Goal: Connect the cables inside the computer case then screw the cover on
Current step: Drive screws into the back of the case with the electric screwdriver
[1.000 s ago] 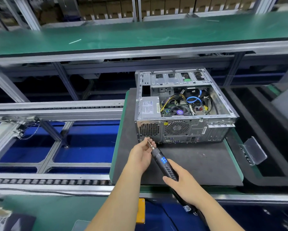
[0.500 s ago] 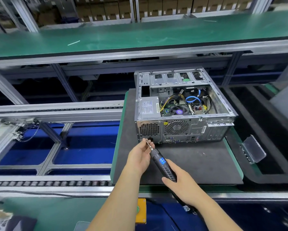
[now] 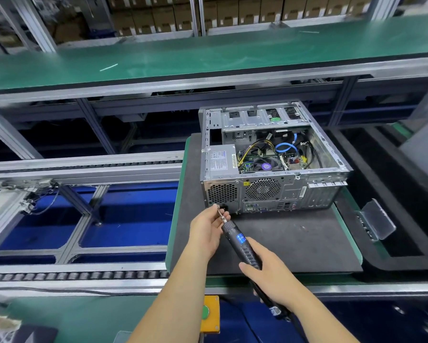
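Both hands (image 3: 232,251) nudged screwdriver (image 3: 241,243) closer to case (image 3: 269,191)

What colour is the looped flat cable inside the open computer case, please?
Bright blue; the looped cable shows best in the head view, inside the computer case.

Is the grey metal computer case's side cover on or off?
Off: the grey metal computer case lies open-topped, with cables and motherboard exposed.

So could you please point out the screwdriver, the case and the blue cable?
screwdriver (image 3: 241,240): head view, its lit display.
case (image 3: 292,191): head view, rear panel.
blue cable (image 3: 285,146): head view, its loop.
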{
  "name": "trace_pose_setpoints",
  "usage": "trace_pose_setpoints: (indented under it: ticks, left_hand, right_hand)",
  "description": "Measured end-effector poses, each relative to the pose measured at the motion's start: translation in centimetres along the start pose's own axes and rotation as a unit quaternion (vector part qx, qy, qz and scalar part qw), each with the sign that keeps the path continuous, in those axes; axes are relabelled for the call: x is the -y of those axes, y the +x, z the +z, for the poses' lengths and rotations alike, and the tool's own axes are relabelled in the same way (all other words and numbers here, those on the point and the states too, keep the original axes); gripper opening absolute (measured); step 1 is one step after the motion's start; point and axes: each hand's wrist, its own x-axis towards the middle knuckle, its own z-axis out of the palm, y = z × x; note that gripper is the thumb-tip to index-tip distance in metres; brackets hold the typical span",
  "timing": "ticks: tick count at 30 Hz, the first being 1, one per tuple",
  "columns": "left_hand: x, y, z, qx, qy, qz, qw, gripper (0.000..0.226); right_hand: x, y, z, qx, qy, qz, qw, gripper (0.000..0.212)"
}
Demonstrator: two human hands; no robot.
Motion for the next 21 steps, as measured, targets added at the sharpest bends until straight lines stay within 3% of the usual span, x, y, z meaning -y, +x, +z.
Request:
trace_pose_setpoints:
  ticks: [4, 10, 21]
  left_hand:
    - [0.2, 0.0, -0.1, -0.025, -0.019, -0.01, 0.999, 0.008]
    - [0.3, 0.2, -0.4, -0.007, -0.121, -0.05, 0.991, 0.01]
    - [-0.5, 0.3, 0.4, -0.006, -0.078, -0.03, 0.997, 0.015]
  right_hand:
    - [0.5, -0.2, 0.5, -0.005, -0.035, -0.009, 0.999, 0.058]
    - [1.2, -0.4, 1.3, 0.0, 0.014, 0.006, 1.0, 0.055]
    - [2.0, -0.1, 2.1, -0.024, -0.018, 0.023, 0.999, 0.052]
